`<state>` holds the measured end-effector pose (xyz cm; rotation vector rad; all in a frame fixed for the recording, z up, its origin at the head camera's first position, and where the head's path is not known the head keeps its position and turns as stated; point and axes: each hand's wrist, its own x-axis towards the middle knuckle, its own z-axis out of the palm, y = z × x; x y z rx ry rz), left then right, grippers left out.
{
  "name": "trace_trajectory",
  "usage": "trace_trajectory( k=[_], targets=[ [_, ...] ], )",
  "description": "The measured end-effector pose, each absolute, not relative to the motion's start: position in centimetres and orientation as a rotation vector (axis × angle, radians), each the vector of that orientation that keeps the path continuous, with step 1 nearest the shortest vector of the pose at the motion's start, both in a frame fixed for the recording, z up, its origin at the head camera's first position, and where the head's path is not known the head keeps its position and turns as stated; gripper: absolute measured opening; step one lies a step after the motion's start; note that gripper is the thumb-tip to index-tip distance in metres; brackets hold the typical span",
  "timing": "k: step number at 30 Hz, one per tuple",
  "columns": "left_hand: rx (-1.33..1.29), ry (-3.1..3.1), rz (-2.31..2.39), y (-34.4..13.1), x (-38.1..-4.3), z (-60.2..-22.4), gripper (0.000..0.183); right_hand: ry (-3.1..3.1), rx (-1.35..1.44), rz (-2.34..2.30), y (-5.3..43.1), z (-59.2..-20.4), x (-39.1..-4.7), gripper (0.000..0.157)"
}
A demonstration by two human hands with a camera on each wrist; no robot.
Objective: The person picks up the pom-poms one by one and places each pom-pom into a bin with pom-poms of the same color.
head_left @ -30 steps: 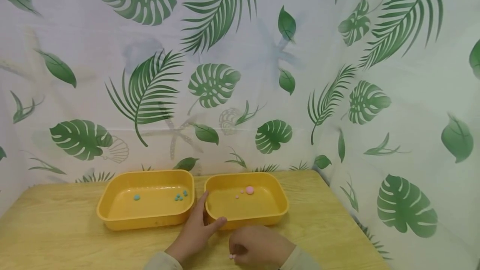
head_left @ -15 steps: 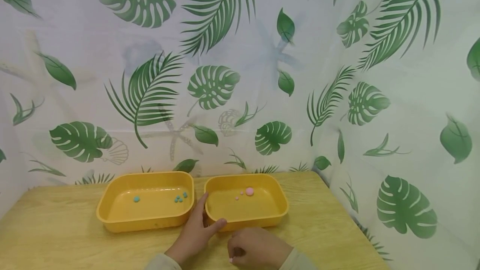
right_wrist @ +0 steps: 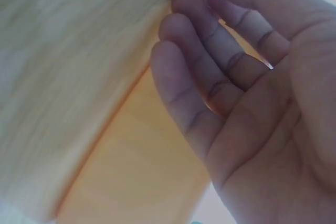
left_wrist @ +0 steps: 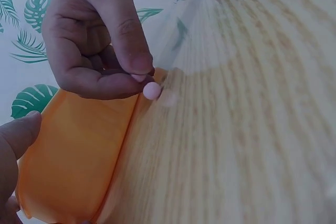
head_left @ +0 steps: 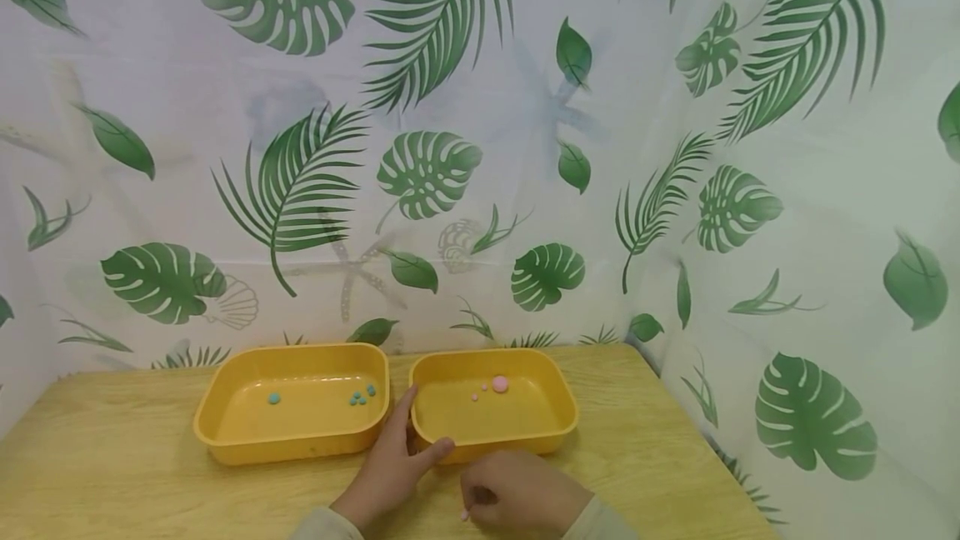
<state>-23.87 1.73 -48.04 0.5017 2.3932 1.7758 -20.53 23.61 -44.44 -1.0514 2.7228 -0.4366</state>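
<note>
My right hand (head_left: 517,490) pinches a small pink piece (left_wrist: 138,77) between thumb and index finger, in front of the right yellow tray (head_left: 525,446). A small round pink ball (left_wrist: 152,91) shows right at those fingertips in the left wrist view; whether it is joined to the pinched piece I cannot tell. My left hand (head_left: 390,465) rests at that tray's front left corner. Its index finger lies along the left side and its thumb touches the front. Inside this tray are a larger pink ball (head_left: 500,385) and two tiny pink balls (head_left: 475,397).
Left of my left hand stands another yellow tray (head_left: 292,450), with a blue-green ball (head_left: 274,398) and several smaller blue-green balls (head_left: 362,400) in it. Both trays are on a wood-grain table (head_left: 637,448). A leaf-print cloth (head_left: 480,215) hangs behind and to the right.
My right hand's fingers have shifted slightly around the pink piece; the pink at the fingertips shows a little differently. The left hand and both trays have stayed put.
</note>
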Motion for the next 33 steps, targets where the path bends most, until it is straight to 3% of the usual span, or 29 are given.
trace_trajectory(
  k=[21, 33],
  targets=[
    [0.497, 2.407, 1.75, 1.5, -24.1, -48.2, 0.104, 2.952, -1.141, -0.492, 26.5, -41.6, -20.8, 0.014],
    [0.492, 2.414, 1.739, 1.7, -24.5, -48.5, 0.102, 3.465, -0.977, -0.595, 27.4, -40.9, -21.1, 0.019]
  ],
)
